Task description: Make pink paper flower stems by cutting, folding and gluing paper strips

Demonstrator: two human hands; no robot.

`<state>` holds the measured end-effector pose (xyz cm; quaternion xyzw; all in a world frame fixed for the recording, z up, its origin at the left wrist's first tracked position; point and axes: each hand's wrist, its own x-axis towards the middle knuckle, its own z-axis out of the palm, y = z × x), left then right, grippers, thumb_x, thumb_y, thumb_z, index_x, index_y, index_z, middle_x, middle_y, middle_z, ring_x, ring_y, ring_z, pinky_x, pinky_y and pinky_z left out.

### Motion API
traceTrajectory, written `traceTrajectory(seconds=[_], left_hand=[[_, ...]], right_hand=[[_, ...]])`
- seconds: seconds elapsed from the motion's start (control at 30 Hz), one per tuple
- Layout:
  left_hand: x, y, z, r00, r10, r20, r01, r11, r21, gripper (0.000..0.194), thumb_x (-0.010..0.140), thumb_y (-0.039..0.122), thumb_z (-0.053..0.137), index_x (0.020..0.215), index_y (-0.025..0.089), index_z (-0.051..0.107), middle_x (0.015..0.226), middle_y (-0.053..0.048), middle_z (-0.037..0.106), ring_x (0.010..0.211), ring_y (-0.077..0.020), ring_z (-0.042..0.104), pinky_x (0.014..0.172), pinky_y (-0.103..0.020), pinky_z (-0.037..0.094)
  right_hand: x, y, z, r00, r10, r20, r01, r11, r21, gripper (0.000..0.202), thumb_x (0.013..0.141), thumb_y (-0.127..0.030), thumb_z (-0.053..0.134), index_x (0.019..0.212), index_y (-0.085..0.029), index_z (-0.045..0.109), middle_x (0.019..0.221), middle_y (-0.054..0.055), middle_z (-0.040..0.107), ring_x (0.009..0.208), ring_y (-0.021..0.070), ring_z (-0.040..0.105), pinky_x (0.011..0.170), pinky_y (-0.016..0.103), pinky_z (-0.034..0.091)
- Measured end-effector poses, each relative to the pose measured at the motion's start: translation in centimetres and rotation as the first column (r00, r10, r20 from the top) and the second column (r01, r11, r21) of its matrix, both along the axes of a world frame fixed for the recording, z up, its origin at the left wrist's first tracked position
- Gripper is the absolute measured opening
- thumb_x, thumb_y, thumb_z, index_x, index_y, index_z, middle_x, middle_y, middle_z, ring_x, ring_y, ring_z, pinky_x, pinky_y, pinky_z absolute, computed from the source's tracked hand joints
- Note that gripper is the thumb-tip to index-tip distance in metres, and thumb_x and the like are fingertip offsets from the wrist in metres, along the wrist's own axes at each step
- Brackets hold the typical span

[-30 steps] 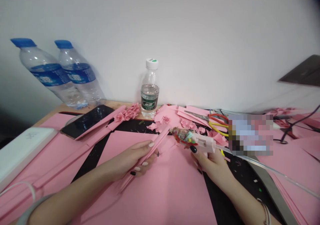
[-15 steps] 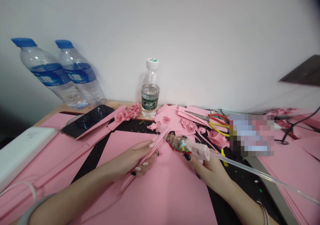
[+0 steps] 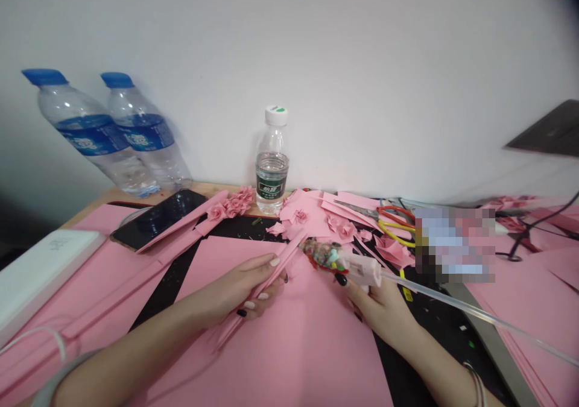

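Note:
My left hand (image 3: 256,283) is closed around a folded strip of pink paper (image 3: 289,250), which slants up and to the right. In my right hand (image 3: 373,301) is a hot glue gun (image 3: 359,268); its nozzle end is crusted with coloured lumps, and a long clear glue stick (image 3: 452,303) runs out of its back. The gun's tip meets or nearly meets the upper part of the strip; I cannot tell if they touch. My palm hides the gun's handle. A large pink sheet (image 3: 289,359) lies under both hands.
Small pink paper flowers (image 3: 341,227) and scissors (image 3: 362,209) lie beyond my hands. Left are a paper-flower stem (image 3: 181,244), a phone (image 3: 158,217) and a white power strip (image 3: 45,280). A small water bottle (image 3: 272,169) stands at the wall; two larger bottles (image 3: 85,129) lean left.
My right hand and the glue gun have shifted very slightly to the right along the paper strip. My left hand holds the strip in the same place.

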<state>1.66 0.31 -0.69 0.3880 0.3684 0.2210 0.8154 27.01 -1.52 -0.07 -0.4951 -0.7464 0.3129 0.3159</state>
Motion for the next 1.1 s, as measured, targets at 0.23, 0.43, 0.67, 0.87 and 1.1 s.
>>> traceTrajectory(seconds=[0.23, 0.43, 0.67, 0.87, 1.1], left_hand=[[-0.02, 0.03, -0.12, 1.000, 0.002, -0.006, -0.002, 1.000, -0.016, 0.036, 0.097, 0.051, 0.046, 0.083, 0.019, 0.048, 0.060, 0.008, 0.037, 0.045, -0.0053, 0.017, 0.043, -0.022, 0.012], [-0.07, 0.01, 0.04, 1.000, 0.006, -0.021, -0.006, 1.000, -0.015, 0.034, 0.097, 0.051, 0.046, 0.090, 0.018, 0.052, 0.061, 0.008, 0.037, 0.046, -0.0052, 0.017, 0.043, -0.021, 0.012], [-0.07, 0.00, -0.01, 0.999, 0.008, -0.043, -0.010, 0.999, -0.035, 0.035, 0.095, 0.053, 0.049, 0.091, 0.018, 0.052, 0.061, 0.008, 0.037, 0.046, -0.0052, 0.018, 0.044, -0.021, 0.013], [-0.18, -0.05, -0.02, 0.999, 0.001, -0.036, -0.002, 0.999, -0.033, 0.036, 0.095, 0.053, 0.048, 0.095, 0.017, 0.053, 0.062, 0.008, 0.036, 0.046, -0.0054, 0.017, 0.044, -0.022, 0.011], [0.03, -0.05, 0.27, 0.999, 0.004, -0.041, -0.004, 1.000, -0.015, 0.035, 0.095, 0.052, 0.048, 0.091, 0.018, 0.052, 0.061, 0.008, 0.036, 0.046, -0.0056, 0.016, 0.044, -0.023, 0.010]], right_hand=[[0.14, 0.09, -0.19, 1.000, 0.002, 0.008, -0.002, 1.000, 0.000, 0.023, 0.093, -0.031, 0.047, 0.073, -0.020, 0.052, 0.055, -0.005, 0.042, 0.048, 0.0113, 0.038, 0.046, 0.024, 0.032], [0.27, 0.08, -0.22, 0.999, -0.039, -0.009, 0.039, 0.999, -0.005, 0.029, 0.095, -0.036, 0.047, 0.071, -0.021, 0.052, 0.053, -0.004, 0.043, 0.046, 0.0115, 0.039, 0.043, 0.023, 0.031], [0.61, 0.30, -0.47, 0.990, -0.108, -0.086, 0.104, 0.994, -0.044, 0.026, 0.094, -0.040, 0.051, 0.079, -0.021, 0.059, 0.051, -0.004, 0.044, 0.043, 0.0127, 0.039, 0.040, 0.024, 0.032], [0.78, 0.36, -0.49, 0.994, -0.095, -0.053, 0.093, 0.995, -0.043, 0.024, 0.093, -0.038, 0.052, 0.077, -0.021, 0.057, 0.051, -0.004, 0.044, 0.043, 0.0126, 0.040, 0.040, 0.024, 0.032], [0.66, 0.16, -0.41, 0.997, -0.045, -0.063, 0.040, 0.997, -0.072, 0.028, 0.094, -0.039, 0.050, 0.073, -0.021, 0.057, 0.052, -0.003, 0.045, 0.043, 0.0120, 0.040, 0.039, 0.023, 0.032]])
